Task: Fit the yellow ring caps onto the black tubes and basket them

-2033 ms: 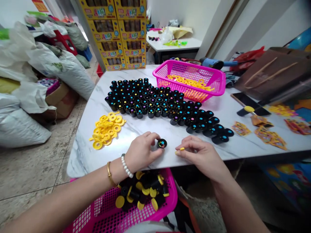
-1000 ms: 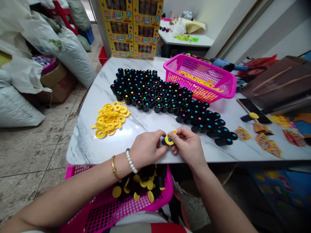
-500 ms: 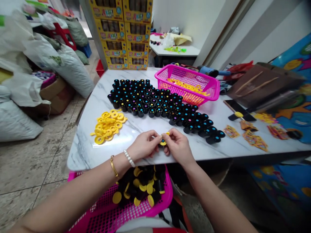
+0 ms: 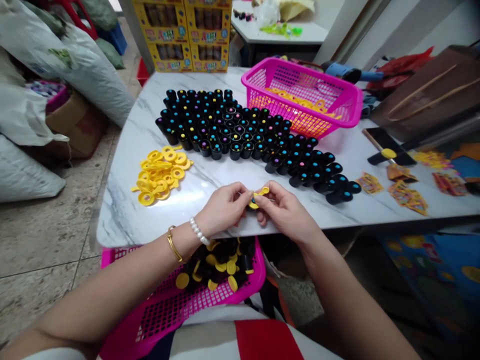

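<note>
Near the table's front edge, my left hand [image 4: 224,206] and my right hand [image 4: 285,207] meet, fingertips pinched on one small yellow ring piece [image 4: 254,205]. A tab sticks up from this ring, and a blue dot shows at its centre; the fingers hide the rest. To the left lies a heap of yellow ring pieces [image 4: 162,172] with tabs. Beyond my hands, rows of black cup-shaped pieces [image 4: 235,149] stand packed together, most with a blue, purple, yellow or pink dot on top.
A pink basket [image 4: 245,82] holding yellow pieces stands at the back of the marble-patterned table [image 4: 123,210]. Below the front edge, another pink basket [image 4: 258,287] holds black pieces with yellow discs. Stacked yellow boxes [image 4: 187,35], a phone [image 4: 403,156] and small packets [image 4: 407,196] are farther out.
The view has tilted down and closer to the table. Both hands still pinch the yellow piece, whose tab now shows more clearly toward the right hand.
</note>
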The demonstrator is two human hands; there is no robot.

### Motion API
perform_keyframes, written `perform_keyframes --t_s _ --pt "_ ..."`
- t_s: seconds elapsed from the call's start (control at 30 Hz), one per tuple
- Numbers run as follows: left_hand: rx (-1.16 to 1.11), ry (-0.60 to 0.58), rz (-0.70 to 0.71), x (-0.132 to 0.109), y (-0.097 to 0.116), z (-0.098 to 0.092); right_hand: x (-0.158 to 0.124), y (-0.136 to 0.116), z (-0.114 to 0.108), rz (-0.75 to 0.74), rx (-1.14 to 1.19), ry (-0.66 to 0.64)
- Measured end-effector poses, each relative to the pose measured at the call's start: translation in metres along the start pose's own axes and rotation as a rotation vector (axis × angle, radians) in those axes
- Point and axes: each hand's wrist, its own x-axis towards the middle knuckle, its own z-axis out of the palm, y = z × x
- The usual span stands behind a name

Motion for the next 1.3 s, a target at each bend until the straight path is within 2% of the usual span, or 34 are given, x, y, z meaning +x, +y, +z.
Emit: perform_keyframes --t_s 0.17,0.33,0.5,0.6,0.77,0.9,1.07,1.23,1.3 --pt "0.168 0.07 0.25 -0.014 -0.011 0.007 -0.003 0.007 0.008 -0.027 0.045 0.079" --pt "0.321 0.287 0.395 -0.015 -0.016 0.014 -0.005 0.012 0.014 -0.111 0.138 0.261" --pt "0.406 0.224 0.494 -0.014 -0.016 0.01 -0.008 0.013 0.006 -0.099 0.081 0.215" --pt "0.417 0.224 0.496 -0.014 -0.017 0.009 -0.008 0.012 0.002 -0.087 0.06 0.176" --pt "0.444 0.229 0.41 -0.01 -0.019 0.01 -0.007 0.008 0.004 -0.022 0.018 0.105" --pt "0.473 0.232 0.395 -0.01 -0.019 0.012 -0.005 0.004 0.007 0.028 0.016 0.105" --pt "0.434 0.215 0.429 -0.013 -0.019 0.012 -0.002 0.001 0.009 0.08 0.036 0.081" --pt "0.354 0.235 0.478 -0.014 -0.021 0.012 -0.008 0.004 0.008 0.02 0.053 0.09" --pt "0.375 0.234 0.473 -0.014 -0.022 0.013 -0.01 0.006 0.008 0.042 0.087 0.07"
